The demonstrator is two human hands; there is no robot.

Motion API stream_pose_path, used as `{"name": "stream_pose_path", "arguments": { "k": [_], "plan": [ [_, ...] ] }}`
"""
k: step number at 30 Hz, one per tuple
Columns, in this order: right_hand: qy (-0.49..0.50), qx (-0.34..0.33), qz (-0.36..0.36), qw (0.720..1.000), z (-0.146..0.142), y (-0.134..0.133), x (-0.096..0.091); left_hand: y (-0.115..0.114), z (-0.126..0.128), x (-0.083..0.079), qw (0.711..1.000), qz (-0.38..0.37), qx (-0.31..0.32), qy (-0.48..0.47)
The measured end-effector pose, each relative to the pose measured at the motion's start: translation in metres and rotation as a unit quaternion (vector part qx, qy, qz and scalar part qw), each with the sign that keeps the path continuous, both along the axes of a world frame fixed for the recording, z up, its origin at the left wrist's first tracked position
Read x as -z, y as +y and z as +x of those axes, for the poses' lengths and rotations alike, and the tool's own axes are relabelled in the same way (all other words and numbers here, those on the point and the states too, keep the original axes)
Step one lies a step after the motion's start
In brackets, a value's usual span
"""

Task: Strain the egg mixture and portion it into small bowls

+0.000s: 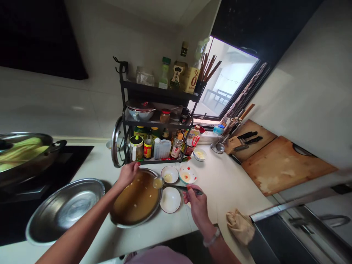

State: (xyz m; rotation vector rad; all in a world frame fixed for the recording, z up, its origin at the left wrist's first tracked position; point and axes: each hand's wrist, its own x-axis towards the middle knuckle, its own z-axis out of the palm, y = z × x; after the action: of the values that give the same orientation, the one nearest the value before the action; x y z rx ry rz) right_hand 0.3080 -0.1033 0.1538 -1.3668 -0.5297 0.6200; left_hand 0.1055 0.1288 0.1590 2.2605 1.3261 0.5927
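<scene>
A wide metal basin of brown broth with pale bits in it stands on the counter before me. My left hand is closed at the basin's far rim, its fingertips partly hidden. A ladle is gripped by its dark handle in my right hand. The ladle's bowl holds some liquid and hangs over the basin's right edge. Just right of the basin sit a white bowl, a small bowl with a little yellowish stuff and a red-patterned bowl.
An empty metal basin is at the left, near a pan of green food on the stove. Behind stands a black rack of bottles and jars. Cutting boards, a knife block and a cloth are at the right.
</scene>
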Motion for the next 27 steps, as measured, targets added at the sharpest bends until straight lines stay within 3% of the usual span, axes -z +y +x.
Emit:
{"name": "stream_pose_path", "arguments": {
  "k": [4,7,9,11,15,17,18,20,23,25,27],
  "plan": [
    [-0.067,-0.069,-0.012,0.995,-0.018,0.0,0.013,-0.025,-0.055,0.016,0.996,-0.038,-0.068,-0.032],
    [-0.213,-0.15,-0.01,0.965,-0.029,-0.004,0.012,-0.052,-0.078,0.028,0.993,-0.065,-0.086,-0.054],
    [-0.358,-0.206,0.001,0.911,-0.035,-0.007,0.005,-0.074,-0.081,0.032,0.991,-0.08,-0.062,-0.083],
    [-0.486,-0.254,0.003,0.836,-0.04,-0.009,-0.004,-0.098,-0.075,0.034,0.993,-0.065,-0.025,-0.099],
    [-0.636,-0.311,-0.03,0.706,-0.049,-0.007,-0.009,-0.138,-0.048,0.038,0.989,-0.059,0.086,-0.105],
    [-0.673,-0.328,-0.036,0.662,-0.055,-0.004,-0.003,-0.149,-0.036,0.043,0.986,-0.055,0.119,-0.102],
    [-0.678,-0.338,-0.03,0.653,-0.058,-0.002,0.0,-0.153,-0.031,0.046,0.985,-0.047,0.128,-0.104],
    [-0.65,-0.359,-0.001,0.669,-0.064,-0.001,0.007,-0.156,-0.026,0.051,0.984,-0.033,0.14,-0.109],
    [-0.551,-0.384,0.037,0.74,-0.058,0.002,0.01,-0.156,-0.026,0.057,0.987,-0.025,0.132,-0.094],
    [-0.499,-0.361,0.033,0.787,-0.033,0.007,0.004,-0.153,-0.029,0.059,0.991,-0.001,0.1,-0.086],
    [-0.481,-0.283,-0.008,0.83,0.016,0.018,-0.006,-0.151,-0.033,0.06,0.994,0.038,0.05,-0.091]
  ]
}}
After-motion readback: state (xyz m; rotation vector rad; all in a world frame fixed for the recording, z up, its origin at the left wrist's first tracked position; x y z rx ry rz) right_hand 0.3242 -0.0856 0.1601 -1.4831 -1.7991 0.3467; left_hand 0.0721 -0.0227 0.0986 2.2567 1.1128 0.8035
